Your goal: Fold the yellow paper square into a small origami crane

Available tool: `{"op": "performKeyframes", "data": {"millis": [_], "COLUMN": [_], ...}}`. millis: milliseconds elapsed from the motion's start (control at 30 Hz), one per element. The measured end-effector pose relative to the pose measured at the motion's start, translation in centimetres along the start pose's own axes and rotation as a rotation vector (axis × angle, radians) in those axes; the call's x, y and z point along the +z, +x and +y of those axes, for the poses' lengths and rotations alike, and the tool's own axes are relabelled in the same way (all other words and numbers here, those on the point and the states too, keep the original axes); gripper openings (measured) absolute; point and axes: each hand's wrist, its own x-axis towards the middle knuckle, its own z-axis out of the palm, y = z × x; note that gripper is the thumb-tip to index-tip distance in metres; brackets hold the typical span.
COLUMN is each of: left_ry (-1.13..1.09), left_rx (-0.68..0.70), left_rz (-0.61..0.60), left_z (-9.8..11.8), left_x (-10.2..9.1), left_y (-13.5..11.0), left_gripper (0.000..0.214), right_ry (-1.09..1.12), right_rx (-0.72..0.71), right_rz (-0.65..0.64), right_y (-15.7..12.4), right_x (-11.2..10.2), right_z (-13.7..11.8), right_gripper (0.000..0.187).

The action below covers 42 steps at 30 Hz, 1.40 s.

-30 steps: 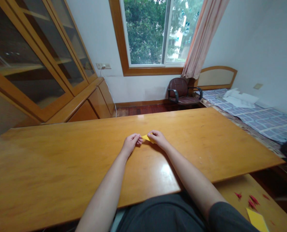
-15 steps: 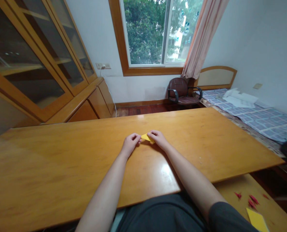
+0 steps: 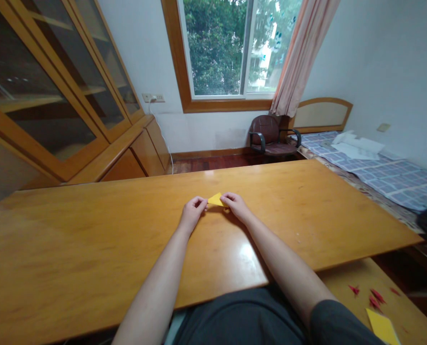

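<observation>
Pinching yellow paper (image 3: 215,200): left fingers (image 3: 203,205) at tip, right fingers (image 3: 230,195) at opposite end.

Tabletop (image 3: 84,239): passage at left and right.
Left hand (image 3: 192,212), right hand (image 3: 236,206), forearms (image 3: 159,280) and yellow paper (image 3: 215,200) block the middle; red pieces (image 3: 377,295), yellow sheet (image 3: 383,328) on lower surface (image 3: 342,278), near right.

Two hands (image 3: 194,212) — one held paper (image 3: 215,200)
</observation>
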Motion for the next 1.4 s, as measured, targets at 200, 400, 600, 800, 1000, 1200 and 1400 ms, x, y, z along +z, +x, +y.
{"op": "performKeyframes", "data": {"millis": [200, 400, 600, 800, 1000, 1200, 1400], "left_ry": [0.041, 0.070, 0.046, -0.015, 0.203, 0.311, 0.297], "left_rx": [0.032, 0.038, 0.012, -0.006, 0.316, 0.487, 0.479], "left_rz": [-0.035, -0.062, -0.031, -0.007, 0.027, -0.018, 0.042], "left_z": [0.0, 0.0, -0.3, -0.4, 0.3, 0.6, 0.7], "left_x": [0.2, 0.4, 0.2, 0.3, 0.4, 0.3, 0.1], "left_y": [0.0, 0.0, 0.2, 0.3, -0.3, -0.5, -0.4], "left_gripper": [0.029, 0.029, 0.031, 0.034, 0.032, 0.016, 0.012], "right_ry": [-0.048, -0.128, -0.152, -0.108, 0.032, 0.048, -0.012], "right_rx": [-0.034, -0.068, -0.077, -0.021, 0.049, 0.056, 0.023], "right_rz": [-0.028, -0.066, -0.041, -0.033, 0.013, 0.004, -0.020], "right_y": [0.1, 0.3, 0.2, 0.1, 0.2, 0.1, 0.0], "right_x": [0.0, 0.1, 0.2, 0.2, 0.0, 0.2, 0.2], "right_z": [0.3, 0.7, 0.3, 0.0, -0.2, -0.5, -0.6], "right_gripper": [0.032, 0.030, 0.030, 0.031, 0.030, 0.026, 0.029]}}
